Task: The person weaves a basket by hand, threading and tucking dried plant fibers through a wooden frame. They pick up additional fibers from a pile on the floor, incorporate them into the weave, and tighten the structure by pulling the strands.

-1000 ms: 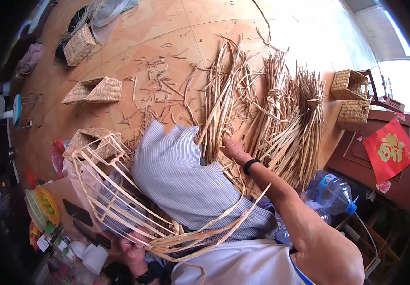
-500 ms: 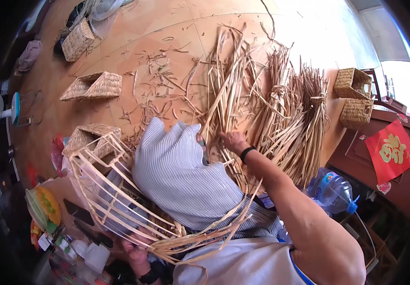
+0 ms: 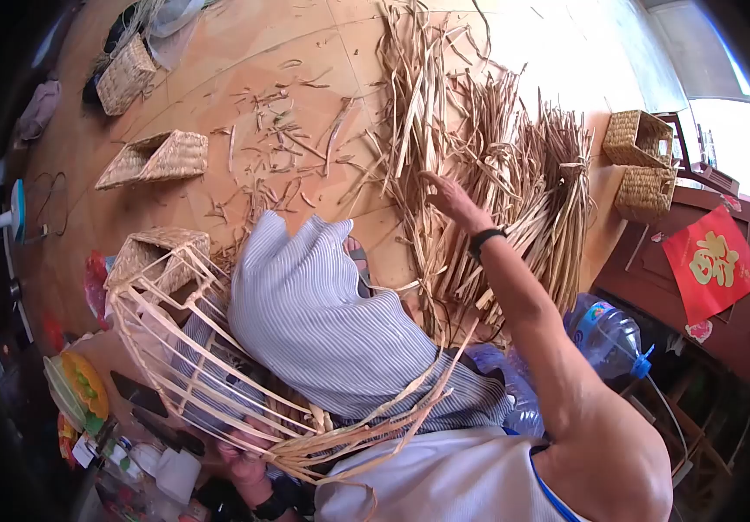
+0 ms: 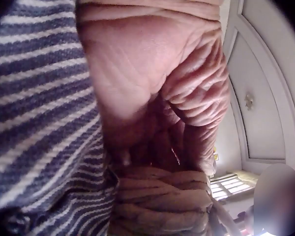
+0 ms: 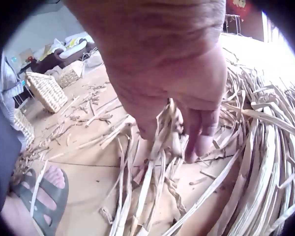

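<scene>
My left hand grips the lower end of an unfinished basket of pale stalks on the lap. Its woven edge shows close under the curled fingers in the left wrist view. Several long loose stalk ends trail from it across the shirt and striped cloth. Reaching forward, my right hand is over the loose dried stalks on the floor. In the right wrist view a few stalks pass between the thumb and bent fingers, which pinch them.
Tied stalk bundles lie to the right of the loose pile. Finished woven baskets stand at left, two more at right. Stalk scraps litter the floor. A large plastic bottle is beside the right arm. A sandaled foot is near the stalks.
My right hand has moved forward and slightly right along the loose stalks, and the pile has shifted forward with it. The left hand stays on the unfinished basket.
</scene>
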`<state>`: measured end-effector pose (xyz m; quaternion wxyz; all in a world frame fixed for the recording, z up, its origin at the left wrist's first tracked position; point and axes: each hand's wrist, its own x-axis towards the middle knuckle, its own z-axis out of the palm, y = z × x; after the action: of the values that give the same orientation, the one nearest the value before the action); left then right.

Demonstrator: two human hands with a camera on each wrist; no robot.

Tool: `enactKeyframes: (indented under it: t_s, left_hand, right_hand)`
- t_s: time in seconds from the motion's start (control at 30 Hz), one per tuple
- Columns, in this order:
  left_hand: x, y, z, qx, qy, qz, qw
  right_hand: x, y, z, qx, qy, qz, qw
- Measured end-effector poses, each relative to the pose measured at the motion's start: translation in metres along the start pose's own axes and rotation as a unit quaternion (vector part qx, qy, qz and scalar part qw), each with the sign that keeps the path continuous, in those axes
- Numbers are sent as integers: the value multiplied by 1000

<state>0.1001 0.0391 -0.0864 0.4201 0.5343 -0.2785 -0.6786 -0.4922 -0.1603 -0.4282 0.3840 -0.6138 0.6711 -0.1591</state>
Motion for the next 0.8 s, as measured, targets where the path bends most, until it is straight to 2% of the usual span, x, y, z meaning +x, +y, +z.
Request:
enactKeyframes:
  t_s: [0.03,0.07,0.1,0.13,0.17,0.2,0.3,0.4,0.5,0.53,0.63,0.67,0.73,0.8]
  left_hand:
    - [-6,-7,-18,4,62,-36,997]
    - [-18,-19,-50,9,123,-73,990]
    - [-19,-20,-51,6,125,-73,990]
    - [-19,-20,-50,4,126,-72,989]
    - [-7,-7,-15,-4,68,-37,997]
    - [2,1,5,-13,10,1,1000]
    - [5,5,5,-5,-37,16,999]
    - [6,5,10,-12,-26,13,999]
    - [7,11,24,-18,12,5,1000]
    - [7,12,27,-23,21,4,1000]
    - [-8,-1,-6,-39,64,-35,997]
    - [-25,-20,-59,-33,97,-67,992]
    - [-20,-14,-49,-25,110,-74,991]
    - [-13,-8,-14,-20,68,-24,997]
  right_hand:
    - [-6,-3,14,119,77,-37,989]
    - [-14,10,40,118,116,41,985]
    - [-23,19,61,117,154,120,974]
    - [-40,5,68,79,160,144,973]
    - [-60,-8,75,41,165,169,971]
    - [-72,21,114,-44,197,205,958]
    - [-110,5,115,9,149,241,959]
    - [-128,25,111,-20,104,248,963]
    - [-124,42,94,30,71,333,940]
    - [-123,53,96,119,108,311,937]
    - [-111,59,78,15,173,186,967]
    - [-106,50,68,-15,202,132,970]
    - [-98,47,64,-34,176,158,971]
    - [-96,49,69,-31,141,197,970]
